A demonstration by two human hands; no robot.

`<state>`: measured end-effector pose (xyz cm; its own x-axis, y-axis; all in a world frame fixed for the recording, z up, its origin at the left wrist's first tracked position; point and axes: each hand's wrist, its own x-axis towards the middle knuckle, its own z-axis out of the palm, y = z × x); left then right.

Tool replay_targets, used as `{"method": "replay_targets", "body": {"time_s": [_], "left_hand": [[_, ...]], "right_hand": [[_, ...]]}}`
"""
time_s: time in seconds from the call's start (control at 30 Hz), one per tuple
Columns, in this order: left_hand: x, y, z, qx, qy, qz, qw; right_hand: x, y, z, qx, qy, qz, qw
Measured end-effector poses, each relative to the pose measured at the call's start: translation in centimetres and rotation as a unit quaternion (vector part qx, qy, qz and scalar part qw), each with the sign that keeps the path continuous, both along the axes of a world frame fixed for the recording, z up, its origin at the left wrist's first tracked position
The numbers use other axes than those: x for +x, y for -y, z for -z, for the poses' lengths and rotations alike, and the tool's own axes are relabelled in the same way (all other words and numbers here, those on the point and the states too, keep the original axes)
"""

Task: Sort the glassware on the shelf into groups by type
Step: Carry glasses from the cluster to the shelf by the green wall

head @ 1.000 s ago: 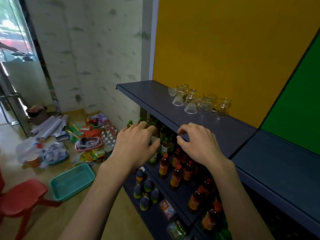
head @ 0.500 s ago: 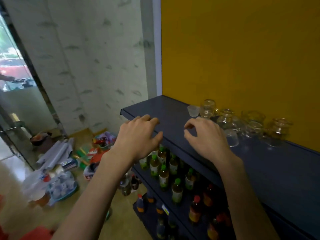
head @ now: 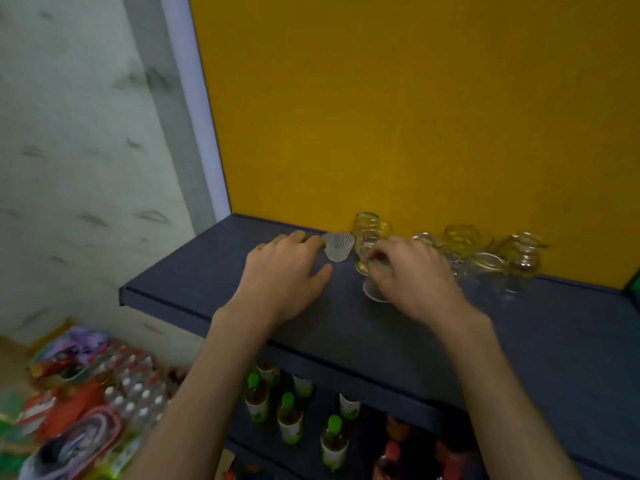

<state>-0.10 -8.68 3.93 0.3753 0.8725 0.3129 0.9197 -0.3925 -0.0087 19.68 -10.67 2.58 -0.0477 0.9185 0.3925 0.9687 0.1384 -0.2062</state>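
1. The glassware sits in a mixed row along the back of the dark blue shelf (head: 194, 285), against the yellow wall (head: 381, 98), right of the frame's centre.
2. A small ribbed cup (head: 338, 247) stands at the left end of the row. To its right are a tall clear glass (head: 367, 233) and, further right, a blurred cluster of clear glasses (head: 485, 258) whose shapes I cannot separate.
3. The left hand (head: 284, 275) lies over the shelf in the middle of the frame, fingers loosely bent and spread. Its fingertips reach the ribbed cup's left side, but whether they touch it is unclear. It grips nothing.
4. The right hand (head: 412, 271) is curled round a low clear glass (head: 375, 289), whose rim shows below the fingers.
5. Sorting appears to be only starting, with no groups formed yet.
6. The next move calls for lifting the held glass clear of its close neighbours and setting it on open shelf nearer the front, with the ribbed cup kept apart as its own type.
7. Lower in the frame, bottles (head: 332, 441) with green caps stand on the shelf beneath.
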Motion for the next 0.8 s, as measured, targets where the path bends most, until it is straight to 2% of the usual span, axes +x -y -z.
{"method": "replay_targets", "body": {"time_s": [0.33, 0.5, 0.8], "left_hand": [[-2.5, -13.7, 0.9, -0.044, 0.041, 0.123, 0.991], [-1.3, -17.0, 3.2, -0.079, 0.03, 0.179, 0.98], [2.2, -18.8, 5.6, -0.125, 0.042, 0.142, 0.981]], "right_hand": [[-2.9, -4.3, -0.6, -0.02, 0.012, 0.183, 0.983], [-3.0, -4.6, -0.5, -0.018, 0.01, 0.238, 0.971], [-0.3, -1.6, -0.3, -0.017, -0.017, 0.325, 0.945]]}}
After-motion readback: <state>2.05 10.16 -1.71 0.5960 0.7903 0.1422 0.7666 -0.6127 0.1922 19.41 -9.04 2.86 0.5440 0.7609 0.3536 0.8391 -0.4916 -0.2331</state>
